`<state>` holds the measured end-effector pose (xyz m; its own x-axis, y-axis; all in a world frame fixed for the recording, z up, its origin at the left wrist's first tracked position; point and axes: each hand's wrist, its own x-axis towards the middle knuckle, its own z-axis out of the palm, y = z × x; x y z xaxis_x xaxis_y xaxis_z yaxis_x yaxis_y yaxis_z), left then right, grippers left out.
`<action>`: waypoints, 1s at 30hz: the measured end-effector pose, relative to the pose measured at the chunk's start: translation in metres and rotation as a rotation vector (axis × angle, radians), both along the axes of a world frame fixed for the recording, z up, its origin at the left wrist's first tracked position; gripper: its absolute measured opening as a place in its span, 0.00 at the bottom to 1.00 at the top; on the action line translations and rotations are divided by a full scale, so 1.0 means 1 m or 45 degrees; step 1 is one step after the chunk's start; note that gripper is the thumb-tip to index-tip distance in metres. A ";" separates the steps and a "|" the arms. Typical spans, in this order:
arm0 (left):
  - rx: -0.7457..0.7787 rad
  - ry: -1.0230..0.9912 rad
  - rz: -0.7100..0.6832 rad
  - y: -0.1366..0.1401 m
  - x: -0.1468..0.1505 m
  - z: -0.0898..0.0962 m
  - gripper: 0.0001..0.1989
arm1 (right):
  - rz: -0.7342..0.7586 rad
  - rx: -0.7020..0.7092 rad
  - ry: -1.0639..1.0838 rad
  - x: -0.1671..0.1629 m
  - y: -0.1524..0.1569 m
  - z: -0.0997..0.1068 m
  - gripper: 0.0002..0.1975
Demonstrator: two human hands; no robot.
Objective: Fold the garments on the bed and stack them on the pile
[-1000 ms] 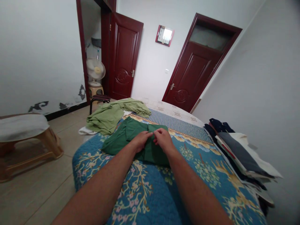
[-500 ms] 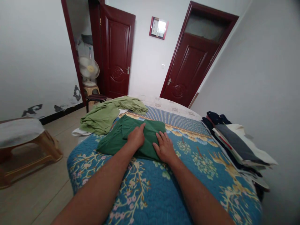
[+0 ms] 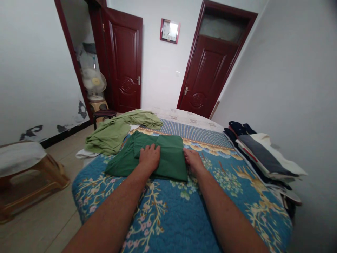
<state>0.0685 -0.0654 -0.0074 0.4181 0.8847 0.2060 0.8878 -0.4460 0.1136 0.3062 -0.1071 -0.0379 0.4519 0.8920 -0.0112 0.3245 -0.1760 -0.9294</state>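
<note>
A dark green garment (image 3: pixel 171 154), partly folded, lies on the blue flowered bed cover (image 3: pixel 179 218). Flat on its middle rests my left hand (image 3: pixel 150 157), fingers stretched out and slightly spread. At the garment's right edge, my right hand (image 3: pixel 193 160) has its fingers curled closed around the border of the cloth; the thumb side is partly hidden. Left of the folded part, the green cloth spreads out loosely. Just beyond it on the far left is a crumpled light green garment (image 3: pixel 110 135), with some white cloth (image 3: pixel 85 154) under its edge.
A stack of folded clothes (image 3: pixel 263 151) lies along the bed's right side by the wall. To the left stands a tan plastic stool (image 3: pixel 50 175) with a pale cover. A fan (image 3: pixel 93 82) sits in the doorway, near a dark round stool (image 3: pixel 104 113).
My right hand went from lying spread on the green garment to closing on its right edge. My left hand shifted slightly and now lies flatter, fingers extended. The camera view turned slightly right.
</note>
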 end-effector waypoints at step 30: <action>0.098 -0.394 -0.632 -0.031 0.027 -0.002 0.25 | -0.197 -0.223 0.062 0.140 -0.069 0.036 0.15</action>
